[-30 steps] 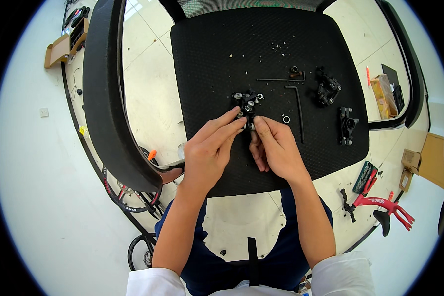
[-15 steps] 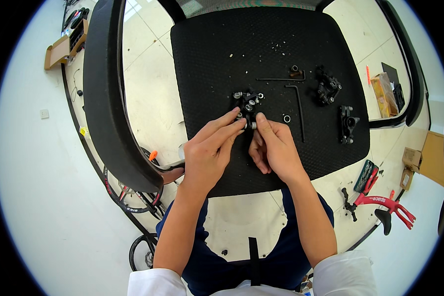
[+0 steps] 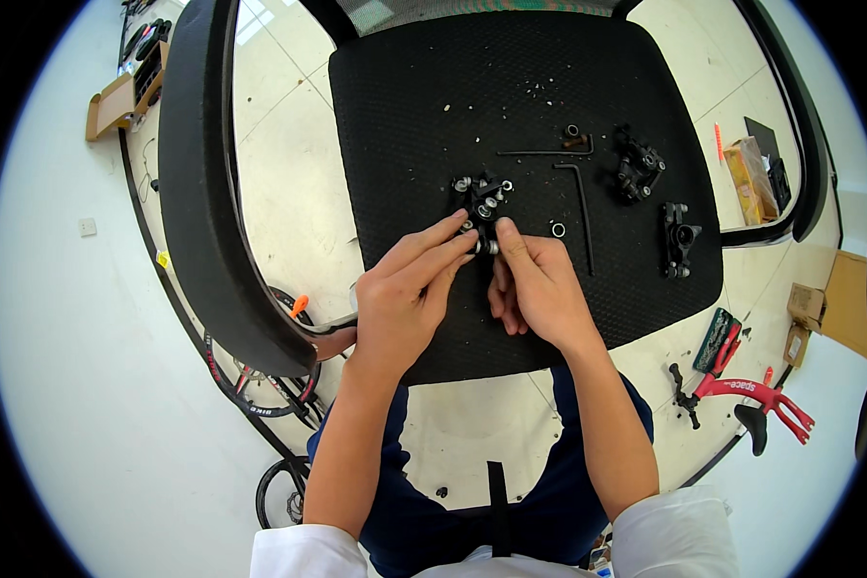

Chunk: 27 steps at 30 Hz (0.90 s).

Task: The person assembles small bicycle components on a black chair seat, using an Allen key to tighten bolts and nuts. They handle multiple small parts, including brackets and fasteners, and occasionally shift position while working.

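A black brake caliper [image 3: 492,189] with several silver bolts and washers lies on the black chair seat [image 3: 424,87]. The fingertips of my left hand [image 3: 402,284] press together on its near left side. My right hand [image 3: 546,289] has its thumb and curled fingers closed at the near right end, by a silver bolt. What the right fingertips pinch underneath is hidden. Just right of that hand lies a silver ring [image 3: 558,230]. Farther right are a second caliper [image 3: 638,171] and a black bracket-like part [image 3: 679,239] with silver bolts.
Two black hex keys [image 3: 584,217] [image 3: 539,152] lie on the seat beside a small dark nut [image 3: 572,130] and a brownish bolt [image 3: 577,143]. Pale crumbs dot the fabric. Armrests [image 3: 197,193] flank the seat. On the floor are a red bike frame [image 3: 742,388] and boxes [image 3: 805,305].
The view has shifted very slightly. My right hand's lower fingers have curled up a little; both hands stay at the caliper.
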Available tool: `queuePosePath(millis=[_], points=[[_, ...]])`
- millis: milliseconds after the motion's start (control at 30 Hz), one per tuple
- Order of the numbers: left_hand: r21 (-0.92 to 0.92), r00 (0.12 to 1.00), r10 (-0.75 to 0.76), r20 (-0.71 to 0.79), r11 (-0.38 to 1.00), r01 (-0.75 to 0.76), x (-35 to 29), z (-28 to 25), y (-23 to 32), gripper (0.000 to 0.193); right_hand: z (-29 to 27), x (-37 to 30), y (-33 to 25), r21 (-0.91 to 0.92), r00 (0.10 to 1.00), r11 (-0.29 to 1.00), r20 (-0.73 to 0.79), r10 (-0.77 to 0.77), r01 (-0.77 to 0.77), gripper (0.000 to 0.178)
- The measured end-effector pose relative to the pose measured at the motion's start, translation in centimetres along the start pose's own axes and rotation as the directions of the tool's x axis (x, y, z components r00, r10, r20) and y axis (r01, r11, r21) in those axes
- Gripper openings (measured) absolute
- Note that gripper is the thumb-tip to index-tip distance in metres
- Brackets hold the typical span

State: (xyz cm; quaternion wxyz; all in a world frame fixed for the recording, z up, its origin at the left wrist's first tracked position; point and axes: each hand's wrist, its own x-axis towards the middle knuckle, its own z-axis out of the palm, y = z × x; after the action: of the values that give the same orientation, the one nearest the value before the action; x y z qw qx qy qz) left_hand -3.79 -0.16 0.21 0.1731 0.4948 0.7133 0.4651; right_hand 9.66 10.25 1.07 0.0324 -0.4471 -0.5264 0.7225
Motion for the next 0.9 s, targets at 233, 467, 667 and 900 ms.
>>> queuePosePath(millis=[233, 467, 667, 900], points=[[-0.030, 1.000, 0.013, -0.014, 0.999, -0.013, 0.1, 0.6, 0.3, 0.027, 0.8, -0.2, 0.5, 0.053, 0.996, 0.995, -0.032, -0.081, 0.083, 0.041], [0.035, 1.000, 0.025, 0.012, 0.999, -0.026, 0.0, 0.0, 0.5, 0.021, -0.1, -0.6, -0.1, -0.237, 0.979, 0.963, -0.120, -0.163, 0.131, 0.046], [-0.093, 0.972, -0.184, -0.144, 0.981, 0.172, 0.5, 0.7, 0.3, 0.012, -1.9, 0.7, 0.2, -0.282, 0.899, 0.929, -0.295, -0.323, 0.241, 0.029], [-0.022, 0.880, -0.462, -0.109, 0.886, 0.462, 2.7, 2.0, 0.7, 0.029, -0.5, 2.8, -0.2, -0.422, 0.834, 0.848, -0.298, -0.464, 0.321, 0.021]])
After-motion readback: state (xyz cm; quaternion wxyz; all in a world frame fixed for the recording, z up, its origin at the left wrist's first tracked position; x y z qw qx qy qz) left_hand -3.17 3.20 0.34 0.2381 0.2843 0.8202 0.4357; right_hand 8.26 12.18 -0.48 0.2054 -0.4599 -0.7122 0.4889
